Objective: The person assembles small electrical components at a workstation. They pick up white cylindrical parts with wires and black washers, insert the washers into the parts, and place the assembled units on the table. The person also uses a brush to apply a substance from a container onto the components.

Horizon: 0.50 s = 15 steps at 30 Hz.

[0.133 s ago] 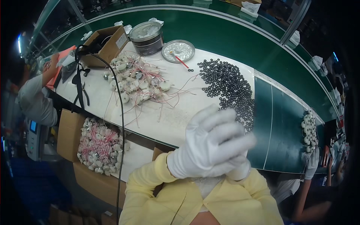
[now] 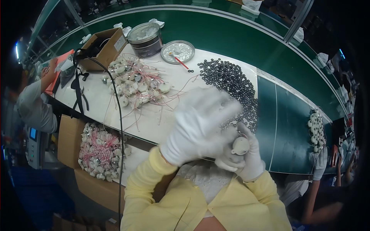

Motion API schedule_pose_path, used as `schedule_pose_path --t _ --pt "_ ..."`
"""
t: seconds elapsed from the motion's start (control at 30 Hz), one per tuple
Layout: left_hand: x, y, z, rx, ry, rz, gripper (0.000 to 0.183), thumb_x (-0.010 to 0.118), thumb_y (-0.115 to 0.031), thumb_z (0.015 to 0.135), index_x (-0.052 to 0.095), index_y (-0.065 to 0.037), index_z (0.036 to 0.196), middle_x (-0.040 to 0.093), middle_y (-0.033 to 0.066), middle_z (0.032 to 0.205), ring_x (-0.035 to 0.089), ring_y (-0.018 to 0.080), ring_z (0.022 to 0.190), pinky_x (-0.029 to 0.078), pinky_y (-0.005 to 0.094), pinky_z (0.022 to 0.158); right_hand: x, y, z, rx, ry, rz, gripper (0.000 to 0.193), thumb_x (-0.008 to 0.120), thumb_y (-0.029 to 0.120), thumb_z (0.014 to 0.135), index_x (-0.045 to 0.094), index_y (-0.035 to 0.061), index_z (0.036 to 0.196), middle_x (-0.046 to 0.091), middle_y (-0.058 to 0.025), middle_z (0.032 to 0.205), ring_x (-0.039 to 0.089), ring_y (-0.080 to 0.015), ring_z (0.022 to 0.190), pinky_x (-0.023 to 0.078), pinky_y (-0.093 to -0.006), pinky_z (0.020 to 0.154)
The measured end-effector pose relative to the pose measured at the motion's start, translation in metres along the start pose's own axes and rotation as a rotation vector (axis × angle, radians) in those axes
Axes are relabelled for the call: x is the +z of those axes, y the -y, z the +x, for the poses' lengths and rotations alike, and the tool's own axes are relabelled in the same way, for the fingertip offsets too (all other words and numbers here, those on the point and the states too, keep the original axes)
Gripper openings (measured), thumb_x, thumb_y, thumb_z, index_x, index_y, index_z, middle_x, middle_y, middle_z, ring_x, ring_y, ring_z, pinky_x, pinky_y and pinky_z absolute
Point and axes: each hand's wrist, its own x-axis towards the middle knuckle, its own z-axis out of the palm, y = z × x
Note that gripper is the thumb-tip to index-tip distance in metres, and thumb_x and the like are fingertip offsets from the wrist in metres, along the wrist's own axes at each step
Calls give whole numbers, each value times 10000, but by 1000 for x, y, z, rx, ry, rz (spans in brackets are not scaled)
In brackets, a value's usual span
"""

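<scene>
Both my hands wear white gloves. My left hand is raised over the front of the white worktable, its fingers stretched forward and apart but smeared by motion, with nothing seen in them. Below and to its right, my right hand grips a round off-white part with a small hub on its face and tabs at its edge. It looks like a small motor housing. Just beyond my hands lies a spread of small black rings, partly covered by the left fingers.
Wired white parts lie heaped at left, near pliers. A grease tub and its lid with a red stick stand behind. A black cable crosses the table edge above a filled carton. Co-workers sit alongside.
My left hand has swung left, away from my right hand. The right hand and the round off-white part it holds, covered before, now show.
</scene>
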Motion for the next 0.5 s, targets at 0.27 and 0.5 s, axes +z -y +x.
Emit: schedule_pose_path --t 0.27,0.5 --pt "-19 127 -54 -218 235 981 165 716 -264 866 738 -136 969 691 72 903 647 286 865 491 441 734 7 54 -86 -281 -729 -866 385 584 332 1068 720 -22 1006 587 -5 683 487 -90 514 359 -236 470" --pt "-12 80 -60 -238 288 731 169 716 -259 873 728 -124 975 707 63 944 654 303 1029 462 482 929 -27 68 -101 -433 -629 -1926 170 706 94 933 701 8 1081 686 -55 771 664 -172 626 515 -301 586"
